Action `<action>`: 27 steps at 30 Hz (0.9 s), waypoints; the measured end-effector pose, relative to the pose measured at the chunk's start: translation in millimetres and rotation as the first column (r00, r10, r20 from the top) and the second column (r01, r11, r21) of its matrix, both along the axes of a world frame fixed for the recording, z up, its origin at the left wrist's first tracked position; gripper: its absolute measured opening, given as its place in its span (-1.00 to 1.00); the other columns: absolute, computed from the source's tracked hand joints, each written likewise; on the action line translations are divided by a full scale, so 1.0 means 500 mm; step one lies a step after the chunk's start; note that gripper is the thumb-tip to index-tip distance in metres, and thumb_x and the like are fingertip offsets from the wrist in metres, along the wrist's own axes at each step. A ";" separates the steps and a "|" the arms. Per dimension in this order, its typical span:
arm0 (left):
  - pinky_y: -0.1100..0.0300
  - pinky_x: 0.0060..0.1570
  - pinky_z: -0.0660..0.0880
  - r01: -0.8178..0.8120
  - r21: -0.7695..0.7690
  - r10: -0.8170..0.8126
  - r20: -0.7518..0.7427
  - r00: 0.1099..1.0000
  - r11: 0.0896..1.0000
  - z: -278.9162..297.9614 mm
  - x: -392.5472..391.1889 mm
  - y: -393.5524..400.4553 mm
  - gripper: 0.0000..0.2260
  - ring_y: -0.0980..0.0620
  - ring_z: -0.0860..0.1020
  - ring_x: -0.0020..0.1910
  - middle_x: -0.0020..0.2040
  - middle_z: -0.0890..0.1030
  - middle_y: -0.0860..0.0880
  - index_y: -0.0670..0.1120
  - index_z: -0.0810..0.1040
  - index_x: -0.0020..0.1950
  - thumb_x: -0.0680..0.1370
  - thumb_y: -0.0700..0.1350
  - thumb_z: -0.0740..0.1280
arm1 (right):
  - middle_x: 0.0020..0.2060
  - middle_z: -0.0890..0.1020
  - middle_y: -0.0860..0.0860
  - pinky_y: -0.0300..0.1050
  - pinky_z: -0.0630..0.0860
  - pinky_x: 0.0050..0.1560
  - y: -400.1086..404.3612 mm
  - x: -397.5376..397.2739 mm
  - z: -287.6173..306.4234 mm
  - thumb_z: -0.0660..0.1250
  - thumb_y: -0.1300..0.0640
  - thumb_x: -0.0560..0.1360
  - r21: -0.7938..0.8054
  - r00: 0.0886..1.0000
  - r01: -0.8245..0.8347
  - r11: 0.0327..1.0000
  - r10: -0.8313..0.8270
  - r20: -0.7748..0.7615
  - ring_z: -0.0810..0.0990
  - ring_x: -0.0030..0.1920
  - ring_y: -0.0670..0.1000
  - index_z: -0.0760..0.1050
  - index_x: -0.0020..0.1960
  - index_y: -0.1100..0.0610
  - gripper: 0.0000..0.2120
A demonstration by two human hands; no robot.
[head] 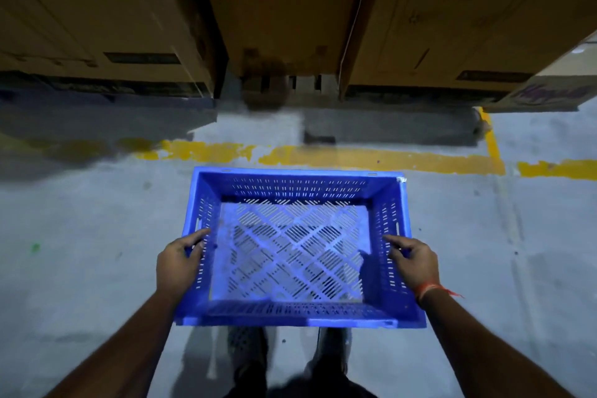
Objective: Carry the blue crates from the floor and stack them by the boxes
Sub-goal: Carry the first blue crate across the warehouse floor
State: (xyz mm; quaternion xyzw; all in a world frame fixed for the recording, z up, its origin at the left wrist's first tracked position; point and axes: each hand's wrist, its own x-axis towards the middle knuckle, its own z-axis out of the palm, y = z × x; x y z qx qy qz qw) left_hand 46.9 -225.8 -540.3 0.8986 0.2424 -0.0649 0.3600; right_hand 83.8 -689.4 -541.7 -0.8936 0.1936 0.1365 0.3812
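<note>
Both hands (181, 263) grip blue crate (298, 313); cardboard boxes (281, 16), yellow line (355, 157) ahead

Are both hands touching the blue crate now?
Touching. The head view shows the left hand and right hand gripping the blue crate at its side walls.

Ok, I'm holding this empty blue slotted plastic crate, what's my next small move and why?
Probably step forward over the yellow floor line toward the brown cardboard boxes: both hands grip the blue slotted plastic crate by its side walls, off the floor, short of the boxes.
</note>
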 end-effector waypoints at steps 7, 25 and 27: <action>0.11 -0.06 0.52 0.010 0.023 -0.010 -0.028 1.000 1.000 -0.368 0.084 0.034 -0.73 -0.01 0.64 -0.03 0.15 0.70 -0.01 0.15 0.67 0.19 0.58 -0.16 0.37 | 0.04 0.69 0.03 -0.32 0.44 0.01 0.016 0.094 -0.368 0.38 0.31 0.44 -0.076 0.995 -0.098 0.992 0.096 -0.028 0.65 0.02 0.05 0.67 0.11 -0.10 -0.61; 0.08 0.06 0.51 0.042 -0.022 -0.045 -0.193 0.980 0.999 -0.711 0.109 0.062 -0.60 -0.16 0.62 0.01 0.04 0.66 -0.16 0.04 0.65 0.24 0.44 0.03 0.30 | 0.02 0.66 0.11 0.02 0.52 0.17 0.031 0.129 -0.713 0.39 0.25 0.45 -0.078 0.972 -0.197 0.977 0.184 -0.149 0.63 0.02 0.12 0.67 0.08 -0.08 -0.69; 0.03 0.18 0.49 0.115 -0.008 -0.114 -0.237 0.965 0.993 -0.686 0.113 0.066 -0.44 -0.21 0.56 0.13 0.11 0.58 -0.23 0.00 0.62 0.30 0.34 0.15 0.29 | -0.02 0.65 0.15 0.08 0.57 0.10 0.029 0.135 -0.687 0.44 0.23 0.42 -0.072 0.959 -0.231 0.970 0.214 -0.188 0.65 -0.07 0.16 0.65 0.12 -0.06 -0.67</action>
